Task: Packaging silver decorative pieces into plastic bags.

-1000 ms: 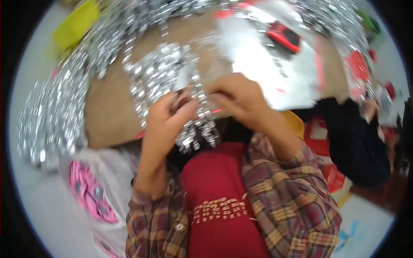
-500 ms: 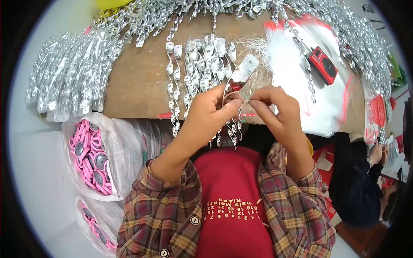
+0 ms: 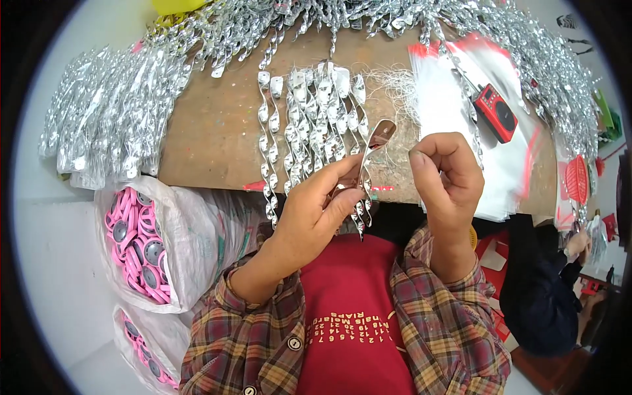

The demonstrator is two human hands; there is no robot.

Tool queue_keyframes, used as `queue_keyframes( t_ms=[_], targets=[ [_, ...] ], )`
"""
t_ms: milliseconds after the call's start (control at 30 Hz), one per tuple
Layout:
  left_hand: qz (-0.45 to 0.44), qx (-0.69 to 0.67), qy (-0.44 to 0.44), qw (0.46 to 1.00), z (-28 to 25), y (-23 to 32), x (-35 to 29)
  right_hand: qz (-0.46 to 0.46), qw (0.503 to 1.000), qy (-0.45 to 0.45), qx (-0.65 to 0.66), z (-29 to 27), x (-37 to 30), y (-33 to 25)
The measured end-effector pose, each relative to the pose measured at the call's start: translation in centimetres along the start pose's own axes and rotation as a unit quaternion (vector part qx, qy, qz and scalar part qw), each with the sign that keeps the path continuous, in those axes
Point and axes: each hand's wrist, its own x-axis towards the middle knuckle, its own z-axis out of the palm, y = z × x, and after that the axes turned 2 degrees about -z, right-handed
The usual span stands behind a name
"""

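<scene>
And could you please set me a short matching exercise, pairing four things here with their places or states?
Column one:
1. Left hand
2. Red device
3. Pink-and-grey pieces
4. Pale threads

Column two:
A. Inside an open white sack
B. Loosely tangled on the brown table
C. Holding a twisted silver strip
D. Lying on clear plastic sheets with red edges

Right pairs: 1-C, 2-D, 3-A, 4-B.

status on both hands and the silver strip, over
Left hand pinching a silver strip. Right hand curled, apart from it. Tangled white strings on the table beyond.
</scene>
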Motion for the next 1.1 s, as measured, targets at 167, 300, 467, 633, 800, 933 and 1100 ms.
queue_keyframes(
  t_ms=[167, 300, 467, 633, 800, 933, 1100],
  targets=[
    [-0.023, -0.019, 0.0, 1.0, -0.25, 0.31, -0.24, 0.026, 0.999, 0.009, 0.023, -0.33, 0.2, 0.31],
    [-0.02, -0.035, 0.005, 0.999, -0.28, 0.24, -0.2, 0.029, 0.999, 0.013, 0.029, -0.3, 0.23, 0.74],
    [-0.023, -0.044, 0.006, 0.999, -0.21, 0.1, -0.22, 0.036, 0.999, 0.014, 0.022, -0.41, 0.21, 0.65],
    [-0.013, -0.022, -0.002, 1.0, -0.37, -0.28, -0.25, 0.041, 0.999, 0.007, 0.025, -0.3, 0.11, 0.71],
    [-0.006, -0.012, 0.005, 1.0, -0.38, -0.24, -0.2, 0.036, 0.999, -0.001, 0.016, -0.31, -0.13, 0.67],
    [-0.051, -0.023, 0.003, 0.998, -0.57, 0.04, -0.24, 0.038, 0.999, -0.004, 0.022, -0.11, -0.14, 0.66],
    [-0.027, -0.041, 0.005, 0.999, -0.48, -0.68, -0.14, 0.037, 0.999, -0.008, 0.019, 0.13, -0.19, 0.64]
  ],
)
